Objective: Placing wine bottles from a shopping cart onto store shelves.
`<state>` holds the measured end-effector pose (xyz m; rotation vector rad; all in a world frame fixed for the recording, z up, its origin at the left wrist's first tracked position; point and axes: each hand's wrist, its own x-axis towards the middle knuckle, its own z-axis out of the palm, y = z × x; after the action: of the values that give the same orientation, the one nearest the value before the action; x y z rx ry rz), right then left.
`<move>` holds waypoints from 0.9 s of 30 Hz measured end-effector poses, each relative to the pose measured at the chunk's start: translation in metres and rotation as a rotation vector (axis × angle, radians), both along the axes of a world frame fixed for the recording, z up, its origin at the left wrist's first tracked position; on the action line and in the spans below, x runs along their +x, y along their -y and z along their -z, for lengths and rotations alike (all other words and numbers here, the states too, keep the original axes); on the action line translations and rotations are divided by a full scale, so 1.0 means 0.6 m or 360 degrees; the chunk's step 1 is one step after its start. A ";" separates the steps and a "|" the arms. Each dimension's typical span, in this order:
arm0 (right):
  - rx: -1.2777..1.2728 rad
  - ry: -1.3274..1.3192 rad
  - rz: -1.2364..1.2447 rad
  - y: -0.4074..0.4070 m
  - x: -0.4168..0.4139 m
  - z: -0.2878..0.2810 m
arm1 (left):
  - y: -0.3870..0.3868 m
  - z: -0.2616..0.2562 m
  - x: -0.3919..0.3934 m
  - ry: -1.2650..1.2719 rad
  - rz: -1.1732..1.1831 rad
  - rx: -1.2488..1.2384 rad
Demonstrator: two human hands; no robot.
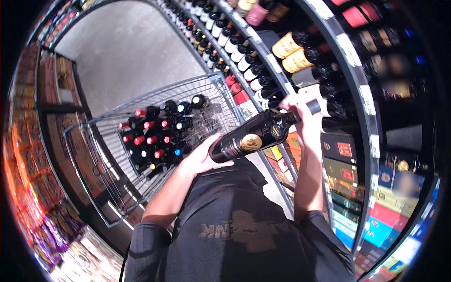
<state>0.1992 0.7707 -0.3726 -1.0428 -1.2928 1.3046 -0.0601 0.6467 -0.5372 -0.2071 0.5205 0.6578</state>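
Observation:
Between my two hands lies a dark wine bottle (pixel 250 135), tilted, with a round gold emblem on its dark label. My left hand (pixel 204 155) cups its base. At the other end, my right hand (pixel 304 114) is closed around the neck, just below the dark cap. A metal shopping cart (pixel 158 86) stands ahead of me on the left. Inside it, several upright wine bottles (pixel 151 139) are packed together, many with red caps and others with black, white or blue tops. The cart's far right part shows its wire mesh.
Tiered shelves with price strips (pixel 271 61) curve along the right, holding wine bottles (pixel 232 46) and gift boxes (pixel 338 149). On the left are shelves of packaged goods (pixel 30 155) in orange and purple wrappers. Grey floor (pixel 123 42) extends beyond the cart.

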 end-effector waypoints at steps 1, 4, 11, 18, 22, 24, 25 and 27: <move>-0.0088 -0.0210 0.0053 0.001 -0.003 -0.022 | 0.002 -0.033 0.017 0.0049 0.0034 0.0078; -0.0212 -0.0519 0.0097 -0.004 0.011 -0.084 | 0.007 -0.083 0.046 0.0254 0.0243 0.0541; -0.0478 -0.0594 0.0060 0.038 0.098 -0.153 | -0.018 -0.217 0.152 -0.0155 0.0422 0.0972; -0.0477 -0.0705 0.0050 0.092 0.241 -0.147 | 0.036 -0.325 0.358 -0.0854 0.0205 0.1202; -0.0229 -0.0560 0.0160 0.138 0.299 -0.147 | 0.055 -0.309 0.408 -0.0723 0.0275 0.1274; -0.0080 -0.0476 0.0199 0.148 0.331 -0.134 | 0.062 -0.309 0.435 -0.0885 0.0355 0.1460; -0.0074 -0.0488 0.0207 0.160 0.345 -0.133 | 0.065 -0.310 0.447 -0.0892 0.0368 0.1467; -0.0149 -0.0450 0.0137 0.191 0.368 -0.139 | 0.071 -0.314 0.470 -0.0953 0.0398 0.1580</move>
<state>0.4197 0.6561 -0.2889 -0.9289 -0.9730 1.4007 0.2220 0.6040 -0.3486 1.0022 0.7128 0.6592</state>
